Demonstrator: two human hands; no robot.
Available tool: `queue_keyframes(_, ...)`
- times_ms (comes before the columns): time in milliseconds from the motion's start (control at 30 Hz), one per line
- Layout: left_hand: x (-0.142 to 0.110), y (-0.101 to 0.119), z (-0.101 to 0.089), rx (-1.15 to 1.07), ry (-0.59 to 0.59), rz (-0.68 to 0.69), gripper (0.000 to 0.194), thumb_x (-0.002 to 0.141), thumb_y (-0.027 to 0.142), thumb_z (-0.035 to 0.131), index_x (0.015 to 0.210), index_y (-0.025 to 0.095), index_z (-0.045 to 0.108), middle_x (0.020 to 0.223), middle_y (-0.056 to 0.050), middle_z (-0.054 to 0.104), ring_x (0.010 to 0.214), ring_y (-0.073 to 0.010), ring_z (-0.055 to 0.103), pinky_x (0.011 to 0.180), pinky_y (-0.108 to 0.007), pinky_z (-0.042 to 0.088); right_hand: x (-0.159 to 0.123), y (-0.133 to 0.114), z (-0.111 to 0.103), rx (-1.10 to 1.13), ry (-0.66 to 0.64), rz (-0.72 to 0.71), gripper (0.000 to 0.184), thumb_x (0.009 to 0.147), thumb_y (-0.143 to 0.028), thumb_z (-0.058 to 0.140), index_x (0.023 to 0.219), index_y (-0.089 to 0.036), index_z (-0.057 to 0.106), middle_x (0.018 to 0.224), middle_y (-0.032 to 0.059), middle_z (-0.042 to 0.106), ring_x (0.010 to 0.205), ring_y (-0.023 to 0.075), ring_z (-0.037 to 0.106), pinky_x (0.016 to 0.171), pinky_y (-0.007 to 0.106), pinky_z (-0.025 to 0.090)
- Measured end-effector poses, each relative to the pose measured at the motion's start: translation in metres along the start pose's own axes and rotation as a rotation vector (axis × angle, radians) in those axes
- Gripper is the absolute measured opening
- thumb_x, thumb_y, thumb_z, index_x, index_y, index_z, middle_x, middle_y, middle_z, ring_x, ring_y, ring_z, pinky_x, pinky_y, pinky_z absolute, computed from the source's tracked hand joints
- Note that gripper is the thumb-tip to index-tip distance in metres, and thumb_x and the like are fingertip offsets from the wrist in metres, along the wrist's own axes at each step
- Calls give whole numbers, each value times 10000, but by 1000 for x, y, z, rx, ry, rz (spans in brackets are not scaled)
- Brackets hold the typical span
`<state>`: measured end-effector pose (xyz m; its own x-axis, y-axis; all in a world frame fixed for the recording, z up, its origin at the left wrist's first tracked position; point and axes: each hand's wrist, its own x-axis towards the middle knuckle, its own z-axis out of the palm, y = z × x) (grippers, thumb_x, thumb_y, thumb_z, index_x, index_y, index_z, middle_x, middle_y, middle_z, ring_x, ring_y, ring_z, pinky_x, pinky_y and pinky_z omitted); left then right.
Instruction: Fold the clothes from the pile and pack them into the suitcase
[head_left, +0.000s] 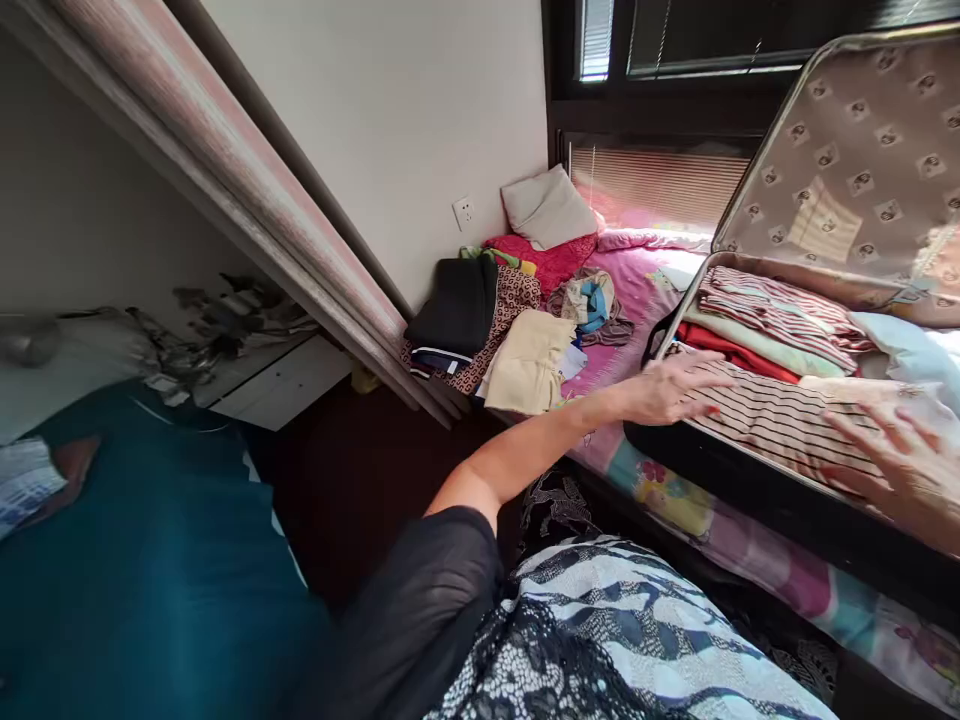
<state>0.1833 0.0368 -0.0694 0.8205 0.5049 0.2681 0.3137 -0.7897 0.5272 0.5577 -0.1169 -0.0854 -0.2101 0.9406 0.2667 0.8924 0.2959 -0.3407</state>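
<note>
An open suitcase (757,470) lies on the bed at the right, its patterned lid raised. My left hand (671,388) rests fingers outstretched at the left end of a folded cream garment with dark stripes (772,410). Over the right end of that garment my right hand (900,465) is spread, slightly blurred; whether its palm touches the cloth I cannot tell. Behind the striped garment are a folded red garment (739,350), a pale green one (780,328) and a red-and-white striped one (780,305). A light blue item (900,345) lies farther right.
Left of the suitcase are folded beige cloth (529,360), black clothes (456,305) and a crumpled pile (589,303) on the pink bedding (637,275). A pillow (551,208) leans by the wall. A curtain (300,210) and a teal-covered bed (165,560) are at left.
</note>
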Motion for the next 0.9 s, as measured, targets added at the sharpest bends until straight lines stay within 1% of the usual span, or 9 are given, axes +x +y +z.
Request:
queue_keyframes(67, -49, -28, -7, -35, 296, -119, 451, 1049, 330, 628, 1490, 255, 681, 1614, -133, 567, 1522, -309, 540, 1287, -499, 442, 2, -57, -10, -162, 155, 1, 732, 1030, -673, 454, 1738, -529, 333, 1807, 51, 306, 1651, 527, 218, 1272, 871, 201)
queue_keyframes(167, -128, -73, -22, -5, 562, -704, 414, 982, 248, 725, 1394, 205, 714, 1391, -147, 690, 1360, -293, 640, 1225, -446, 498, 13, -149, 3, -94, 207, -176, 726, 1090, -451, 533, 1760, -512, 260, 1538, 136, 619, 1406, 436, 604, 1122, 697, 537)
queue_keyframes(267, -187, -102, -33, 39, 627, -1107, 543, 862, 219, 870, 1379, 205, 706, 1344, -147, 709, 1378, -334, 611, 1216, -442, 478, 37, -211, 60, 52, 61, -357, 612, 1094, -329, 559, 1689, -392, 429, 1353, 118, 718, 1166, 321, 724, 968, 511, 647)
queue_keyframes(367, -219, -115, -33, 49, 630, -1213, 595, 822, 210, 906, 1376, 205, 689, 1338, -155, 713, 1368, -339, 625, 1176, -426, 489, 73, -240, 136, 145, -130, -436, 420, 1087, -301, 537, 1487, -229, 645, 1300, 153, 733, 1120, 286, 727, 964, 442, 635)
queue_keyframes(467, -233, -120, -27, 18, 619, -1349, 522, 879, 222, 867, 1359, 163, 673, 1337, -187, 725, 1306, -325, 686, 1137, -412, 513, 114, -258, 196, 135, -319, -411, 409, 1042, -256, 558, 1410, -143, 697, 1310, 202, 720, 1167, 309, 706, 1025, 455, 596)
queue_keyframes(600, -236, -123, -27, -142, 716, -1388, 392, 892, 145, 822, 1255, 144, 674, 1301, -187, 753, 1262, -313, 721, 1107, -411, 538, 153, -293, 236, 31, -400, -314, 707, 974, -345, 703, 1609, -84, 535, 1568, 275, 573, 1378, 411, 599, 1148, 561, 503)
queue_keyframes(733, -216, -114, -30, -684, 1037, -1294, 314, 881, 125, 809, 1145, 166, 644, 1059, -89, 781, 808, -192, 759, 815, -340, 620, 176, -326, 259, 36, -373, -256, 1159, 843, -441, 854, 1763, -73, 252, 1757, 311, 310, 1609, 472, 357, 1239, 621, 403)
queue_keyframes(800, -199, -107, -27, -971, 1143, -1177, 353, 840, 136, 865, 1105, 168, 633, 936, -36, 756, 668, -133, 696, 730, -291, 601, 188, -334, 271, 115, -302, -195, 1130, 865, -391, 801, 1778, -83, 210, 1762, 298, 311, 1616, 454, 356, 1245, 603, 402)
queue_keyframes(900, -178, -100, -19, -1250, 1157, -974, 379, 785, 125, 922, 1026, 164, 632, 861, -10, 727, 654, -98, 672, 720, -245, 585, 207, -331, 281, 270, -197, 27, 836, 974, -254, 554, 1758, -105, 305, 1543, 256, 612, 1372, 390, 626, 1105, 526, 522)
